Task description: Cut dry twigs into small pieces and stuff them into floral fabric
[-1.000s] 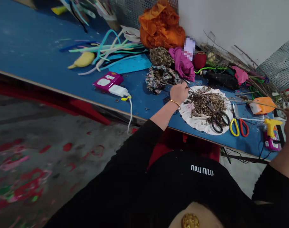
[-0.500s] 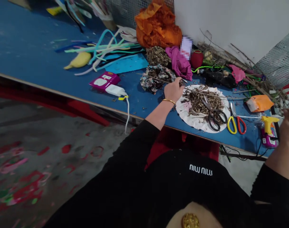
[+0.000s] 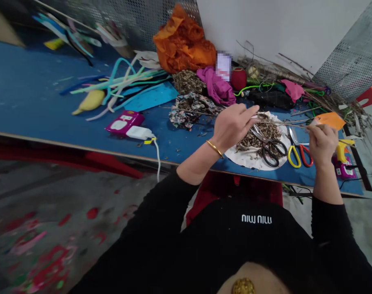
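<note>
My left hand [image 3: 233,126], with a gold bangle at the wrist, is over the left part of a round white sheet [image 3: 241,162]. Its thumb and fingers close on a thin dry twig [image 3: 284,122] that reaches across to the right. The twig's other end is pinched in my right hand [image 3: 322,141], near an orange packet [image 3: 330,121]. Brown dried plant bits [image 3: 253,139] lie heaped on the sheet under the twig. Black-handled scissors [image 3: 268,147] rest on the heap. Scissors with yellow and red handles [image 3: 299,153] lie just left of my right hand.
A yellow glue gun [image 3: 342,150] is at the right end of the blue table [image 3: 29,90]. Orange crumpled paper [image 3: 184,43], purple cloth [image 3: 218,87] and dry branches [image 3: 354,106] line the back. A power strip [image 3: 140,132] and pipe cleaners [image 3: 121,81] lie left.
My right hand has come in from the far right edge to the twig near the orange packet. My left hand has shifted slightly right over the sheet. The view has turned a little.
</note>
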`<state>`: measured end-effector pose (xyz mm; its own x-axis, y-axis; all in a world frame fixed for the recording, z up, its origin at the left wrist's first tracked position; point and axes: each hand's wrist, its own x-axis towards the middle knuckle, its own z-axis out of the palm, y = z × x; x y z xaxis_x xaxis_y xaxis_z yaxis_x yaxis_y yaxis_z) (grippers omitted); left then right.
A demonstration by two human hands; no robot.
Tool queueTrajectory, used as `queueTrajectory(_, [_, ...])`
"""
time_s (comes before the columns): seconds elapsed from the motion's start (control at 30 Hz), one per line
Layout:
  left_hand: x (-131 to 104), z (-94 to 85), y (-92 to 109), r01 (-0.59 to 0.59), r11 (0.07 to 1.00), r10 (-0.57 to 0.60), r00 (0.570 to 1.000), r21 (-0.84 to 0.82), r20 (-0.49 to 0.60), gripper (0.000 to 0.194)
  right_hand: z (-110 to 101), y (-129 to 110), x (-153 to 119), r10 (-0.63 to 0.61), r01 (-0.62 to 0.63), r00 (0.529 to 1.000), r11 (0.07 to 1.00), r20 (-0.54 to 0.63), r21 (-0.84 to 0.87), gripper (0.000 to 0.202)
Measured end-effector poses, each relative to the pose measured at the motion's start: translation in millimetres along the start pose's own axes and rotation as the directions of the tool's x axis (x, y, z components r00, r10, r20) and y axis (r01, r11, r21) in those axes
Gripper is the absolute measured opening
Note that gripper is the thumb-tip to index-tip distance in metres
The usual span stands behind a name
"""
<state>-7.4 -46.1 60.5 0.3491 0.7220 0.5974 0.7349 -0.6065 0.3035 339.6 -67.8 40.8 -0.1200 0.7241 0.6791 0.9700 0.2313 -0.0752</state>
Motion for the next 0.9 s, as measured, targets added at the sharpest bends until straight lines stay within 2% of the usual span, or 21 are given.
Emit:
queueTrajectory(0.1, [12.6,10.0,6.1,-0.173,0.984,0.166,0.979,0.048,0.118,0.039,0.1,-22.0,0.1,-0.061,0.061,0.998,0.998,-0.010,0.017,0.037])
queueTrajectory(0.17, [15.6,17.3,5.3,-0.234,0.971,0.223,0.960,0.048,0.168,0.030,-2.4,-34.0,0.1,-0.058,0.058,0.998,0.998,0.019,0.010,0.037])
queueTrajectory(0.27, [13.4,21.0,2.0,-0.251,0.968,0.245,0.951,0.011,0.188,0.028,-6.6,-45.6,0.2,-0.019,0.019,0.997,1.000,0.077,0.001,0.035])
queueTrajectory(0.4, [7.1,14.5,1.0,-0.213,0.972,0.229,0.952,-0.097,0.205,0.030,-7.6,-54.2,0.9,-0.009,0.008,0.996,1.000,0.086,0.005,0.034])
queueTrajectory(0.47, [4.6,11.3,2.9,-0.145,0.981,0.172,0.957,-0.129,0.232,0.030,-6.9,-60.6,1.6,0.004,-0.005,0.997,1.000,0.078,0.008,0.034])
queueTrajectory(0.57, [1.5,10.3,7.2,0.058,0.986,-0.019,0.970,-0.155,0.242,0.031,-6.0,-76.3,2.3,0.068,-0.069,0.997,0.997,0.039,0.036,0.034])
queueTrajectory(0.63, [0.1,12.0,10.2,0.172,0.964,-0.133,0.972,-0.201,0.195,0.031,-5.3,-89.2,2.2,0.128,-0.128,0.992,0.988,0.013,0.089,0.034])
queueTrajectory(0.7, [0.0,15.1,13.2,0.234,0.925,-0.208,0.971,-0.298,0.119,0.033,-3.4,-102.2,1.3,0.181,-0.178,0.984,0.968,-0.002,0.176,0.033])
queueTrajectory(0.8, [2.9,22.4,18.1,0.298,0.783,-0.328,0.944,-0.546,0.044,0.040,2.9,-120.2,-2.0,0.230,-0.226,0.973,0.909,0.031,0.349,0.030])
queueTrajectory(0.9, [8.1,31.0,23.4,0.335,0.547,-0.437,0.896,-0.767,0.080,0.045,11.0,-137.5,-8.2,0.264,-0.291,0.956,0.792,0.128,0.537,0.029])
